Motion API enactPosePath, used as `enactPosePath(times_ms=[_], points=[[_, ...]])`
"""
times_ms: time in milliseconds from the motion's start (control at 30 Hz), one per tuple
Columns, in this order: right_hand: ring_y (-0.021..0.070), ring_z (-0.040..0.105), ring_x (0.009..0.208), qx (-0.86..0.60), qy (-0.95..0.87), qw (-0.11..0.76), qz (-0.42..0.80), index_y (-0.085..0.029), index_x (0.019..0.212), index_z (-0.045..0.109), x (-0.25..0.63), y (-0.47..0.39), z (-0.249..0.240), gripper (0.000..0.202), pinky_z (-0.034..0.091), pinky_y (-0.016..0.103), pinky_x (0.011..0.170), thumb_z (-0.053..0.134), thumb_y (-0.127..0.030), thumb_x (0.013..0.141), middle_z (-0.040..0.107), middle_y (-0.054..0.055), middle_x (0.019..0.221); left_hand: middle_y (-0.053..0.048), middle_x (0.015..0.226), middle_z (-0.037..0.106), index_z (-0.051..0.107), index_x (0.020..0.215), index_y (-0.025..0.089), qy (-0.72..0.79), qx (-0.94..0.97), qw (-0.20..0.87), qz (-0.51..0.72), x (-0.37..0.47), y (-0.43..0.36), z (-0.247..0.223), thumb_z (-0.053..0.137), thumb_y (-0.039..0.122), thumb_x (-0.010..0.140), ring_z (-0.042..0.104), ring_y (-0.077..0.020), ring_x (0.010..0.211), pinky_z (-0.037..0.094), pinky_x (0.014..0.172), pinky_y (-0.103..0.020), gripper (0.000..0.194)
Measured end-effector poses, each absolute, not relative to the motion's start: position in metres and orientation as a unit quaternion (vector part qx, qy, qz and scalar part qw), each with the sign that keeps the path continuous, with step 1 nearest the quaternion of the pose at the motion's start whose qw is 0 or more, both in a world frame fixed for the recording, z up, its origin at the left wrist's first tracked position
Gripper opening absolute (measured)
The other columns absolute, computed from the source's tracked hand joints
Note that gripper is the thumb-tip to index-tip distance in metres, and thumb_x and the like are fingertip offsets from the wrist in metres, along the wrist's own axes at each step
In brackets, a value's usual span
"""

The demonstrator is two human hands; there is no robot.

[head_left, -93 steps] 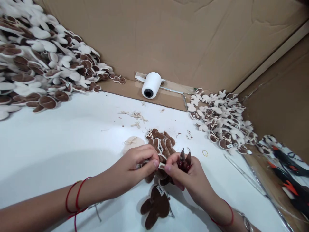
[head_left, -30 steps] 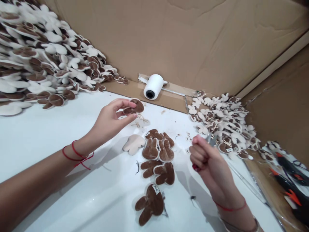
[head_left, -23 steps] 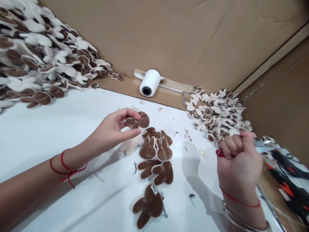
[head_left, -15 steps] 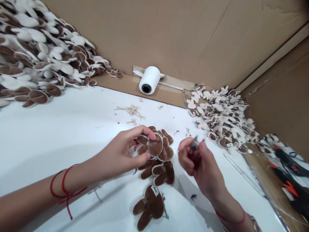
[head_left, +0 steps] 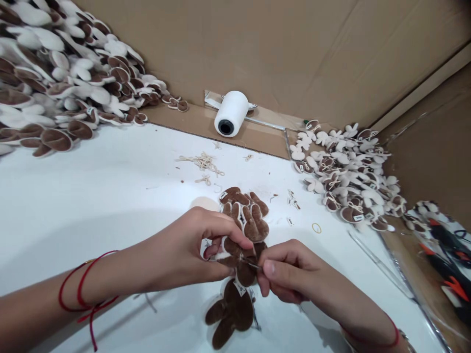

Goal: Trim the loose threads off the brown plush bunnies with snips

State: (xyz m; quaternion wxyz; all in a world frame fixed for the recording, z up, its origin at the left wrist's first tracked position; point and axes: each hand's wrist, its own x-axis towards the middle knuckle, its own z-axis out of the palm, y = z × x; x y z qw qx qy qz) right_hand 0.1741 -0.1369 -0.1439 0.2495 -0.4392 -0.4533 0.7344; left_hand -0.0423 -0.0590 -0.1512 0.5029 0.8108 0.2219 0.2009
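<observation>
Between the thumb and fingers of my left hand (head_left: 206, 245) is a small brown plush piece (head_left: 232, 248) with white edging. My right hand (head_left: 290, 272) is closed around a thin metal tool (head_left: 251, 264), whose tip touches the plush; its handle is hidden in the palm. More brown bunny-shaped pieces lie right behind, including one with two ears (head_left: 255, 223). In front, nearer the body, rests a brown bunny piece (head_left: 235, 306) with a white tag.
Heaps of brown and white plush pieces stand at the left (head_left: 84, 93) and right (head_left: 346, 171). A white roll (head_left: 232, 112) sits by the cardboard wall. Cream bows (head_left: 202, 161), small tags and a yellow ring (head_left: 316, 228) are scattered about. Orange-and-black tools (head_left: 447, 264) lie far right.
My right hand has moved left and down, bringing the tool's tip to the plush. My left hand has lowered and turned the held piece. The view has shifted slightly.
</observation>
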Motion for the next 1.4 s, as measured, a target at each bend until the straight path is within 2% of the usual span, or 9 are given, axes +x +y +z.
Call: enactPosePath(times_ms=[200, 367, 700, 1067, 1267, 1400], points=[[0.0061, 0.022, 0.046, -0.441, -0.422, 0.225, 0.759, -0.011, 0.068, 0.063, 0.176, -0.137, -0.148, 0.049, 0.017, 0.024, 0.044, 0.055, -0.053, 0.092, 0.033, -0.008, 0.049, 0.006, 0.069, 0.057, 0.072, 0.094, 0.019, 0.215, 0.792, 0.524, 0.23, -0.041, -0.066, -0.151, 0.066, 0.0, 0.07, 0.041, -0.0044, 0.055, 0.038, 0.051, -0.014, 0.031], [0.0066, 0.021, 0.045, -0.463, -0.427, 0.217, 0.746, -0.013, 0.065, 0.062, 0.176, -0.136, -0.146, 0.049, 0.016, 0.025, 0.044, 0.055, -0.053, 0.091, 0.032, -0.008, 0.048, 0.004, 0.069, 0.06, 0.074, 0.094, 0.019, 0.224, 0.788, 0.526, 0.227, -0.041, -0.065, -0.151, 0.068, 0.002, 0.07, 0.042, -0.005, 0.054, 0.039, 0.052, -0.016, 0.029], [0.0068, 0.024, 0.047, -0.487, -0.442, 0.193, 0.728, -0.013, 0.065, 0.062, 0.175, -0.135, -0.145, 0.049, 0.016, 0.025, 0.045, 0.054, -0.054, 0.091, 0.034, -0.007, 0.05, 0.003, 0.075, 0.064, 0.075, 0.095, 0.021, 0.243, 0.786, 0.526, 0.216, -0.042, -0.066, -0.154, 0.064, -0.002, 0.064, 0.044, -0.0055, 0.054, 0.04, 0.051, -0.016, 0.04], [0.0076, 0.033, 0.05, -0.493, -0.448, 0.168, 0.726, -0.013, 0.067, 0.066, 0.173, -0.138, -0.148, 0.044, 0.021, 0.024, 0.046, 0.058, -0.049, 0.091, 0.04, -0.005, 0.051, -0.001, 0.073, 0.068, 0.077, 0.089, 0.019, 0.235, 0.802, 0.524, 0.163, -0.039, -0.067, -0.153, 0.065, 0.001, 0.062, 0.053, -0.008, 0.054, 0.042, 0.047, -0.015, 0.035], [0.0072, 0.028, 0.046, -0.487, -0.422, 0.175, 0.744, -0.014, 0.065, 0.065, 0.169, -0.136, -0.149, 0.045, 0.019, 0.024, 0.044, 0.059, -0.051, 0.09, 0.036, -0.007, 0.048, -0.002, 0.075, 0.07, 0.077, 0.089, 0.019, 0.223, 0.788, 0.545, 0.18, -0.038, -0.066, -0.158, 0.066, 0.005, 0.066, 0.054, -0.0077, 0.054, 0.043, 0.047, -0.016, 0.03], [0.0065, 0.027, 0.046, -0.479, -0.375, 0.194, 0.769, -0.014, 0.061, 0.061, 0.165, -0.135, -0.146, 0.047, 0.016, 0.023, 0.043, 0.063, -0.055, 0.084, 0.037, -0.007, 0.047, -0.001, 0.073, 0.07, 0.078, 0.086, 0.019, 0.243, 0.76, 0.572, 0.189, -0.038, -0.069, -0.158, 0.069, 0.006, 0.067, 0.054, -0.0073, 0.054, 0.042, 0.048, -0.016, 0.025]])
